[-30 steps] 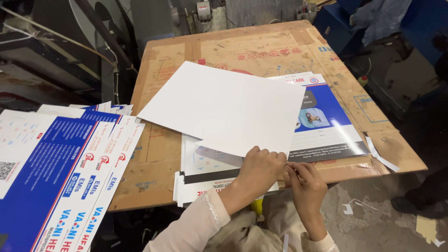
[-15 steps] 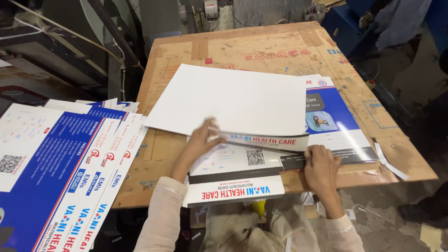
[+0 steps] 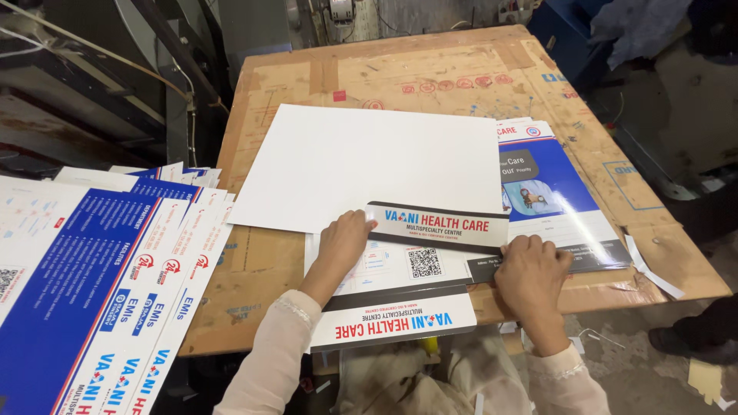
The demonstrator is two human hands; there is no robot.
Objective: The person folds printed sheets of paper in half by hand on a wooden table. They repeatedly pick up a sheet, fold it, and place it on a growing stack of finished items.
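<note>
A large sheet [image 3: 369, 165] lies white side up on the table, and its near edge is folded back into a printed white, red and black flap [image 3: 438, 224]. My left hand [image 3: 342, 244] grips the flap's left end with curled fingers. My right hand [image 3: 530, 270] presses flat on the flap's right corner and on the sheets below. Under the white sheet lies a stack of similar printed sheets; a blue panel [image 3: 550, 192] shows on the right, and a white strip with red and blue lettering [image 3: 400, 319] hangs over the table's near edge.
The table is covered with brown cardboard [image 3: 430, 77]. A fanned pile of blue and white printed sheets [image 3: 92, 284] lies to my left, beyond the table's edge. Dark machine parts [image 3: 115, 69] stand at the far left. Paper scraps [image 3: 703, 380] lie on the floor at right.
The white sheet's near edge, which both hands held at the start, has been folded over and now lies flat as a printed flap. My hands moved apart to its two ends.
</note>
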